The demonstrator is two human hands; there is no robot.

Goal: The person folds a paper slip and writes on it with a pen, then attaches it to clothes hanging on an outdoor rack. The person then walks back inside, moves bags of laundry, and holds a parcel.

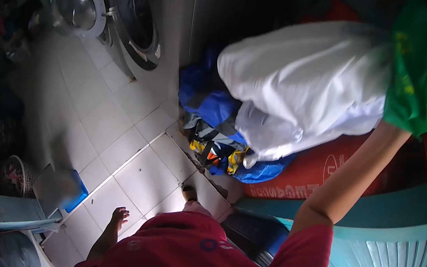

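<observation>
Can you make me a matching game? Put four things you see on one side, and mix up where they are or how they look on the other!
Things
1. Washer door
2. Green bag
3. White bundle
4. Left hand

Where or how
A. Bulging out above the blue heap
B. Low over the floor tiles, holding nothing
C. Swung open
D. At the end of the raised right arm, hiding that hand

Right pairs: 1-C, 2-D, 3-A, 4-B
</observation>
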